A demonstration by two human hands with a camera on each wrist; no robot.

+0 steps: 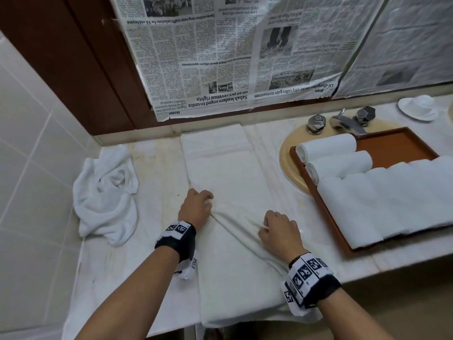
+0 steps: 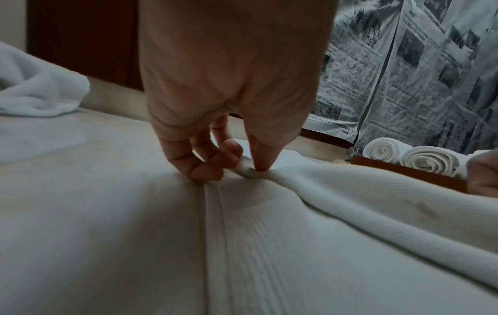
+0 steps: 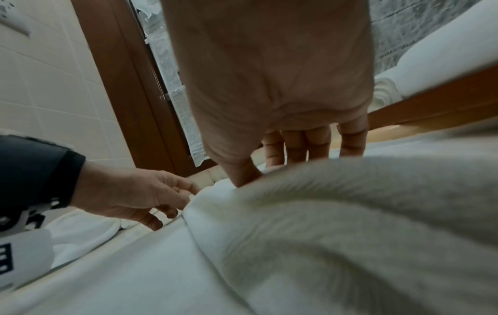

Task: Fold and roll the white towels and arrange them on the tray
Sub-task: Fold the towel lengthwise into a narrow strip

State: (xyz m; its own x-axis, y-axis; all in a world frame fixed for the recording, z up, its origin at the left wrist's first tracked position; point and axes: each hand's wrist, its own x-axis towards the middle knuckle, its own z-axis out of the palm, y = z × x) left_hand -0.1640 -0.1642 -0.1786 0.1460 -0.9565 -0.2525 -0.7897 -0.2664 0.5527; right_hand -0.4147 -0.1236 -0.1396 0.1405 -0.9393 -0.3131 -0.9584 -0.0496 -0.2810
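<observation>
- White crumpled towel (image 1: 105, 192) waits far left on the counter (image 1: 157, 168).
- Left hand (image 1: 196, 204) pinches the flat towel (image 1: 228, 173)'s left edge; right hand (image 1: 278, 230) grips a ridge, likely starting a fold.
- Rolled towels (image 1: 343, 165) fill the tray (image 1: 397, 146) right.

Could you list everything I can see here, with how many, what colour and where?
flat towel: one, white, spread lengthwise on the counter, both hands on it
crumpled towel: one, white, heaped on the counter to its left
rolled towels: several, white, lying side by side on the tray
tray: one, brown, resting over the sink on the right
sink: one, beige, set in the counter
tap: one, metal, with two knobs, behind the sink
dish: one, white, far right corner
newspaper: several sheets, covering the wall behind
counter: one, pale marble
left hand: pinches a fold
right hand: fingers curled on a fold
</observation>
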